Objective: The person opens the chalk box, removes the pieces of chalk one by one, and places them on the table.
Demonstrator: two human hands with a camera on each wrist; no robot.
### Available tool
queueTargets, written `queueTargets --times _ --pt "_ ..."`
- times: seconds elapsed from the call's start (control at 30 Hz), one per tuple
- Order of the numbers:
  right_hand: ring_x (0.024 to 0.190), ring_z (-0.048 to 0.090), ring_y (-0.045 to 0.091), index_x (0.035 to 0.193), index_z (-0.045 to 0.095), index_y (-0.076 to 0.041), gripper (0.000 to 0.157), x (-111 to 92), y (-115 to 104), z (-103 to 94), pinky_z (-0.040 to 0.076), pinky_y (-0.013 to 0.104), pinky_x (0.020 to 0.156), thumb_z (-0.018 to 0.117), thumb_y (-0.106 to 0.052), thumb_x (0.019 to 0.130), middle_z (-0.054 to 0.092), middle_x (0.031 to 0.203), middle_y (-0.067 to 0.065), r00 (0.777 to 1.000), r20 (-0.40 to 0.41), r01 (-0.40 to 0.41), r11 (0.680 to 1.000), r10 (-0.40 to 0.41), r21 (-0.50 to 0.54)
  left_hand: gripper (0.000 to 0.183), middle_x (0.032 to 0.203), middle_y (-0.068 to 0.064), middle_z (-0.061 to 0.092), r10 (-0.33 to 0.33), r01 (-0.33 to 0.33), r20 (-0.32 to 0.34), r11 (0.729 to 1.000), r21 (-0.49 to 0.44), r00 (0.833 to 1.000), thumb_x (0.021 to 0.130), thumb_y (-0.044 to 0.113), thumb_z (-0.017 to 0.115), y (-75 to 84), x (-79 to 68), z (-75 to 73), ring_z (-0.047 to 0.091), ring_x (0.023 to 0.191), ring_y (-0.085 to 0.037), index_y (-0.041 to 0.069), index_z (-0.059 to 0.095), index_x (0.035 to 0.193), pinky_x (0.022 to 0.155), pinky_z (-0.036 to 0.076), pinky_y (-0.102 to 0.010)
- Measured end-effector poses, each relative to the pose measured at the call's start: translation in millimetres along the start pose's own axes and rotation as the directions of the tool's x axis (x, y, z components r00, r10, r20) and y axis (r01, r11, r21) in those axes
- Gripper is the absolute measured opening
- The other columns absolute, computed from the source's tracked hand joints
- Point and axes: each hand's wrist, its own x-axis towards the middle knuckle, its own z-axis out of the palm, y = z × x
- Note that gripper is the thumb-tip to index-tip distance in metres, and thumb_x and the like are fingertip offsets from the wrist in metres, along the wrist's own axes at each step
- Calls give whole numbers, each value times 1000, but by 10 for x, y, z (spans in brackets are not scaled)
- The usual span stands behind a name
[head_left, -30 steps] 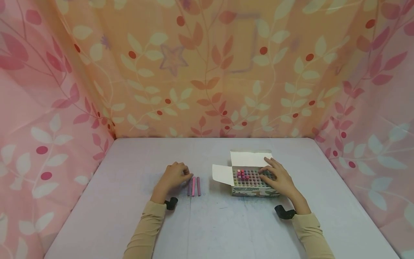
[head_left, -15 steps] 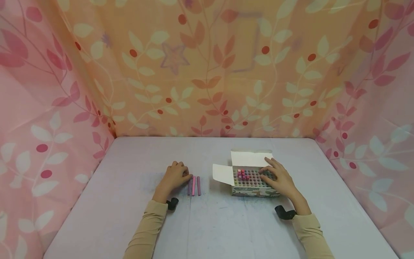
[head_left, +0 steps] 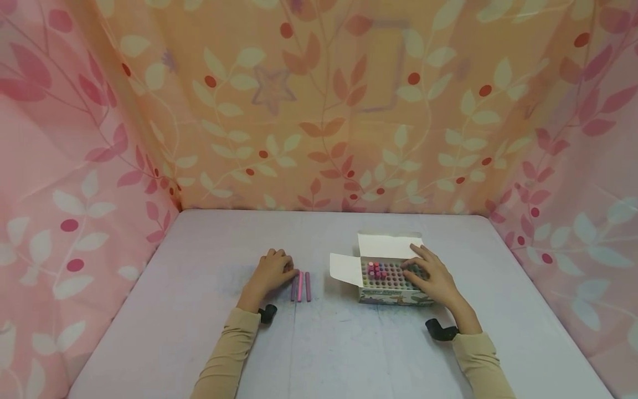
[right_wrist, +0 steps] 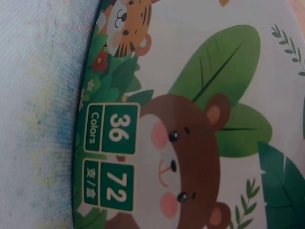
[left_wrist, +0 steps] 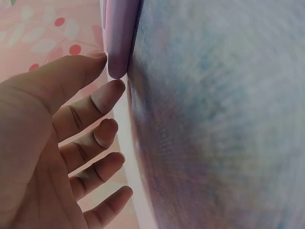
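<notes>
Three crayons lie side by side on the table in the head view: a purple crayon [left_wrist: 121, 45] on the left, a bright pink crayon [head_left: 300, 288] in the middle and a mauve crayon [head_left: 308, 287] on the right. My left hand [head_left: 271, 272] is at the far end of the purple one, thumb and index fingertip right at its tip, the other fingers loosely bent. My right hand [head_left: 431, 275] rests over the right side of an open crayon box [head_left: 394, 297], fingers spread. Several pink and red crayons [head_left: 377, 271] stick up from the rows in the box.
The box's white lid [head_left: 389, 245] is folded back, and a side flap [head_left: 346, 270] sticks out to the left. Printed animals and "36 Colors" show on the box side [right_wrist: 195, 129]. Faint colour stains mark the table cloth [head_left: 349, 343]; patterned curtains [head_left: 319, 111] surround it.
The whole head view has shifted slightly. Both hands, the three crayons and the box keep practically the same places.
</notes>
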Motion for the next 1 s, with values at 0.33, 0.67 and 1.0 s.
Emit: queueTargets --times 0.33,0.67,1.0 --pt "134 26 41 93 66 -25 13 9 -10 1 23 71 93 68 -32 83 40 142 15 1000 10 -9 1000 9 -1 17 85 0 52 50 -50 -46 999 10 998 83 34 67 136 -1 -88 47 89 -24 18 63 81 79 40 -47" --pt "134 25 41 93 66 -26 12 7 -1 -5 22 71 93 68 -33 83 39 143 14 1000 14 -23 1000 24 -9 44 98 -5 53 134 -125 108 988 -89 985 74 46 73 360 -73 -168 44 99 -26 13 65 101 91 33 -52" --pt "135 25 40 93 66 -26 13 9 -21 -12 22 71 93 68 -33 83 39 143 14 999 18 -27 1000 27 -14 74 113 -6 48 109 -105 182 994 -30 977 61 54 79 367 -81 -71 40 108 -28 12 56 118 96 31 -51"
